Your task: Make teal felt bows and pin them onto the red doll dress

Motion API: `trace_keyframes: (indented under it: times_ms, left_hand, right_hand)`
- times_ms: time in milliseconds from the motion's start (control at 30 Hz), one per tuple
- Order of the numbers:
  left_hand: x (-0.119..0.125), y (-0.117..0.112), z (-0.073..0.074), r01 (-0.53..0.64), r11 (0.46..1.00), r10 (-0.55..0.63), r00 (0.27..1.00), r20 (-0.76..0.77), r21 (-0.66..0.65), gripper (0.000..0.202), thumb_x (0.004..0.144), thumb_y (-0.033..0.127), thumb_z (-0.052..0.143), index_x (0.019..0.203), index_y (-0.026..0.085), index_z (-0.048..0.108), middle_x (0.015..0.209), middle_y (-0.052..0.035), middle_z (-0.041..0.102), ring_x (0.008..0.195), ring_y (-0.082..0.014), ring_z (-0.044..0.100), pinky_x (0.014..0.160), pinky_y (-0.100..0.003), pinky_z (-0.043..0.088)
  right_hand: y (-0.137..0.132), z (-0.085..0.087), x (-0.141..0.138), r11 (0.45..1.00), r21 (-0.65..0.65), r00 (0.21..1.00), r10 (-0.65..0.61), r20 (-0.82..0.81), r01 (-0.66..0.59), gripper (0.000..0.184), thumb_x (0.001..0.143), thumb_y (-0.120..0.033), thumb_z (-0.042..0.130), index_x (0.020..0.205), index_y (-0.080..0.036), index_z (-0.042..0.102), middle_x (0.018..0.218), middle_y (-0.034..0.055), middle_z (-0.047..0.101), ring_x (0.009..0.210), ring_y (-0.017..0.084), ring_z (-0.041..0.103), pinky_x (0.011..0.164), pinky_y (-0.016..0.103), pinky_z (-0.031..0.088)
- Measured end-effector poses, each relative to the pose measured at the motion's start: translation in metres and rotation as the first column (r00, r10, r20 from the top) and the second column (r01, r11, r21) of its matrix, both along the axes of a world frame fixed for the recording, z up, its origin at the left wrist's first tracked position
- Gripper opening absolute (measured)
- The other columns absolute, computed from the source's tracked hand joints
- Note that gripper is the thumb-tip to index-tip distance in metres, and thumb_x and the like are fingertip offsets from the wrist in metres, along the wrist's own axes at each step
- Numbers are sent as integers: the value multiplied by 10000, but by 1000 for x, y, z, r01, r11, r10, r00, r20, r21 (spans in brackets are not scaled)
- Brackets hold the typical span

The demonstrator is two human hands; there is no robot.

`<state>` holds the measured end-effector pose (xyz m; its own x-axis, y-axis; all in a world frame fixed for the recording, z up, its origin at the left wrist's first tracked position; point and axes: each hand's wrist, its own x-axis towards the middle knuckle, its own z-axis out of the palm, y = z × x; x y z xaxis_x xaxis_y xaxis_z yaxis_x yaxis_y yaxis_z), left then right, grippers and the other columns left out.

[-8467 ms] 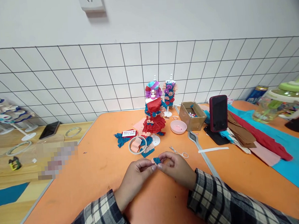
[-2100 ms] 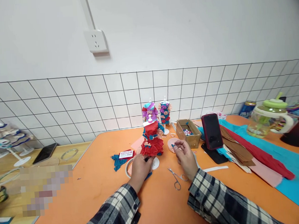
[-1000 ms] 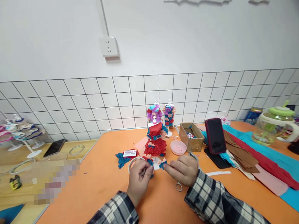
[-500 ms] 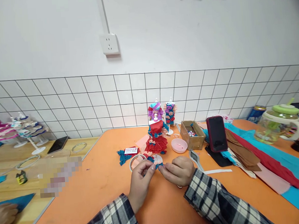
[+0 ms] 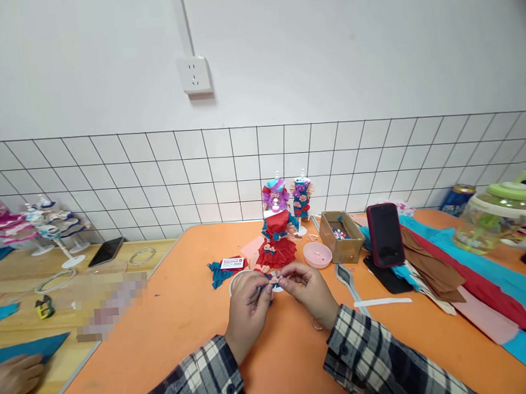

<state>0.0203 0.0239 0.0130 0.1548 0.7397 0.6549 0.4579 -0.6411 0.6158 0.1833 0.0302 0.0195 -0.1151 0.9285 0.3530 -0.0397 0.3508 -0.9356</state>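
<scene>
My left hand (image 5: 247,306) and my right hand (image 5: 309,291) meet over the orange table (image 5: 174,341), fingertips pinched together on a small blue and pink paper bow (image 5: 273,278). Just behind them stands a small mannequin in a red ruffled paper dress (image 5: 275,243) with blue trim. Two more dressed mannequins (image 5: 290,195) stand farther back by the wire grid. A ring of white tape (image 5: 235,281) lies beside my left hand. The handle of a pair of scissors (image 5: 316,323) shows under my right wrist.
A pink dish (image 5: 317,255), a small cardboard box (image 5: 338,237), a phone on a stand (image 5: 385,235) and stacked coloured paper sheets (image 5: 467,279) lie to the right. A green-lidded jug (image 5: 498,216) stands far right. Another person's hand (image 5: 10,380) rests on blue paper at the left.
My hands have come together on the bow and moved slightly toward the red dress. The other person's hand has come further into view at the left.
</scene>
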Motion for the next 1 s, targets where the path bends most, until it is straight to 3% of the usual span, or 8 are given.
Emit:
trace_keyframes:
  times_ms: [100, 200, 367, 467, 633, 700, 800, 1000]
  left_hand:
    - [0, 0, 0, 2, 1000, -1, 999, -43, 23, 129, 892, 252, 512, 804, 202, 592, 842, -52, 629, 845, -194, 567, 796, -323, 431]
    - [0, 0, 1, 10, 1000, -9, 998, -70, 21, 135, 887, 247, 512, 787, 202, 590, 831, -51, 631, 840, -194, 569, 797, -324, 429]
    - [1, -1, 2, 35, 999, -33, 996, -82, 17, 129, 875, 255, 531, 785, 208, 611, 811, -46, 637, 834, -196, 575, 805, -330, 430]
    - [3, -2, 2, 49, 998, -48, 997, -55, 27, 116, 867, 243, 543, 785, 203, 615, 802, -46, 634, 821, -192, 575, 794, -325, 436]
    - [2, 0, -2, 30, 1000, -31, 999, 16, 4, 115, 877, 231, 543, 803, 196, 624, 846, -50, 634, 847, -186, 572, 804, -323, 443]
    - [0, 3, -5, 17, 1000, -17, 999, 41, -16, 118, 882, 249, 547, 830, 196, 639, 862, -53, 633, 858, -189, 573, 800, -324, 447]
    - [-1, 5, -8, 7, 999, -5, 998, 63, -41, 133, 884, 271, 552, 844, 198, 655, 863, -54, 629, 855, -192, 574, 787, -322, 451]
    - [3, 5, -8, 18, 994, -10, 997, 75, -108, 162, 870, 312, 560, 963, 215, 650, 892, -44, 634, 857, -192, 586, 774, -310, 457]
  right_hand:
    - [-1, 1, 1, 998, 38, 999, -41, 33, 40, 141, 760, -301, 676, 861, -204, 659, 834, 25, 653, 657, 130, 540, 622, 259, 450]
    - [-2, 7, 3, 994, 101, 994, -61, 90, 52, 302, 764, -278, 671, 1062, -235, 644, 949, 36, 633, 626, 112, 500, 587, 250, 429]
    - [-2, 9, 2, 982, 177, 981, -97, 169, 67, 40, 749, -235, 662, 747, -197, 674, 804, 34, 617, 619, 121, 482, 537, 240, 370]
    - [-2, 6, -1, 995, 66, 993, -84, 87, 79, 74, 751, -259, 657, 733, -189, 639, 763, 14, 611, 534, 87, 414, 496, 227, 340]
    - [-3, 2, -1, 971, -212, 979, 70, -193, -111, 308, 764, -391, 658, 1012, -213, 615, 759, -14, 588, 459, 54, 373, 368, 172, 245]
    - [-4, 0, -2, 952, -271, 970, 76, -233, -139, 339, 744, -419, 678, 996, -202, 615, 727, -21, 572, 446, 49, 366, 339, 160, 212]
    - [-5, -4, -5, 946, -305, 966, 27, -256, -108, 303, 700, -426, 714, 842, -179, 612, 672, -27, 562, 435, 44, 357, 328, 156, 202]
    - [1, 4, 3, 962, -272, 948, -76, -308, -11, 293, 671, -411, 746, 793, -182, 610, 560, -68, 483, 402, 39, 310, 328, 165, 178]
